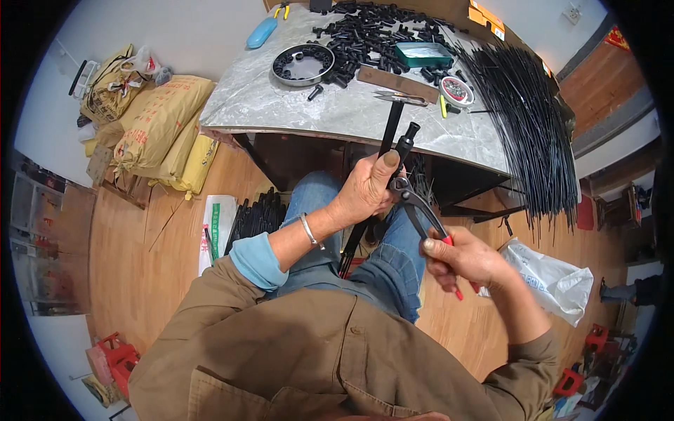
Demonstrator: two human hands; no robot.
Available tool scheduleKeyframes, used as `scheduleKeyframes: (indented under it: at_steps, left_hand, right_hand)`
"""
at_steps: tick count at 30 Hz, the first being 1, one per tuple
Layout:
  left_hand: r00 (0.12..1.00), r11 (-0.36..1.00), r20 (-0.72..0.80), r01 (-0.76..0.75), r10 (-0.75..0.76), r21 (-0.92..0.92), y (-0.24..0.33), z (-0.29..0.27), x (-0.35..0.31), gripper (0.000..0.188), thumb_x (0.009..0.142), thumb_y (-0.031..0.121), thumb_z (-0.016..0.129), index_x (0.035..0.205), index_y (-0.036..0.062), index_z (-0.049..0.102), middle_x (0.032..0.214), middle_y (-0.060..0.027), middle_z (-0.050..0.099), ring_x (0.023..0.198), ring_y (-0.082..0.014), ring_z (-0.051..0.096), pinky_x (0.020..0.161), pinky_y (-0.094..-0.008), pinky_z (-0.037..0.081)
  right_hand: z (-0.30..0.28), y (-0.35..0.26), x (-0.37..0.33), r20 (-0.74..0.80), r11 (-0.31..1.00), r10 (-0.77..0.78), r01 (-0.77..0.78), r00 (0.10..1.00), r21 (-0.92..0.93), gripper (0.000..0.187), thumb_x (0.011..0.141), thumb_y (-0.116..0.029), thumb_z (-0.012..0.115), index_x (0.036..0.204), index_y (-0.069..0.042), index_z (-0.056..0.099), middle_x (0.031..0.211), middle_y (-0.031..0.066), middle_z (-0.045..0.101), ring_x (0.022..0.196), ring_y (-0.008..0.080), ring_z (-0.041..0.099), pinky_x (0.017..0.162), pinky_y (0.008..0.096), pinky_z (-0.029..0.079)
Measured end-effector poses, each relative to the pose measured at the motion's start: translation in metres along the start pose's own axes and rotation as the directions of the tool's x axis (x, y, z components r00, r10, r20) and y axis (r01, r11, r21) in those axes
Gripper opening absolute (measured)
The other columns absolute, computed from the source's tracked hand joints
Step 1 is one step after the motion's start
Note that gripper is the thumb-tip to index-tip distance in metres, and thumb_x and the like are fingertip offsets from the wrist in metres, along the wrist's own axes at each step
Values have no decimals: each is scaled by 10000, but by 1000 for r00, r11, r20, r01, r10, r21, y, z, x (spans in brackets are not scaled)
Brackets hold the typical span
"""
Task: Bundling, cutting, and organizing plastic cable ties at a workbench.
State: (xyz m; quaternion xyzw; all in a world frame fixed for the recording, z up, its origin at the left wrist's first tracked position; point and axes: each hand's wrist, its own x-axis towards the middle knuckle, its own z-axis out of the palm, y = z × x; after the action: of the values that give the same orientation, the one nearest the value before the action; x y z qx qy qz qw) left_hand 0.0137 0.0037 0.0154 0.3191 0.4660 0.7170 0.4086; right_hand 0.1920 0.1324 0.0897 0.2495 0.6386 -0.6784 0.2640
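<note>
My left hand [372, 186] is closed round a long black rod [391, 133] and a shorter black tubular piece with a wider tip [407, 139]. Its thumb presses along the black pieces, which stand tilted above my lap. The red-handled pincers [420, 210] are gripped in my right hand [460, 258]. Their dark jaws meet the black piece just beside my left fingers; what lies between the jaws is too small to make out. The lower part of the rod runs down between my knees.
On the grey marbled table [246, 98] lie many black fittings [379, 31], a round metal dish [303, 83], a green box [425, 63], scissors [400, 97] and a wooden block [397, 84]. Thin black rods [526, 126] overhang its right edge. Yellow sacks [161, 119] stand left; a white bag [551, 274] lies right.
</note>
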Motion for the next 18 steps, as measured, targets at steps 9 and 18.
scheduleKeyframes:
  at_steps: [9,18]
  left_hand:
    - [996,993,-74,-31,40,116,-1,4,2,613,894,644,408,937,42,519,510,50,351,404,-44,347,383,-205,281]
    - [994,999,-107,26,-23,31,-6,-13,7,596,857,646,487,868,51,504,512,48,351,404,-49,360,373,-209,291]
  right_hand:
    - [10,-26,-4,-348,392,-419,-179,839,-902,213,907,-161,558,946,10,437,731,270,590,742,456,579,632,515,441]
    - [1,2,-2,-416,436,-802,-54,428,-898,414,671,42,691,980,-44,429,837,146,533,771,353,551,698,412,438]
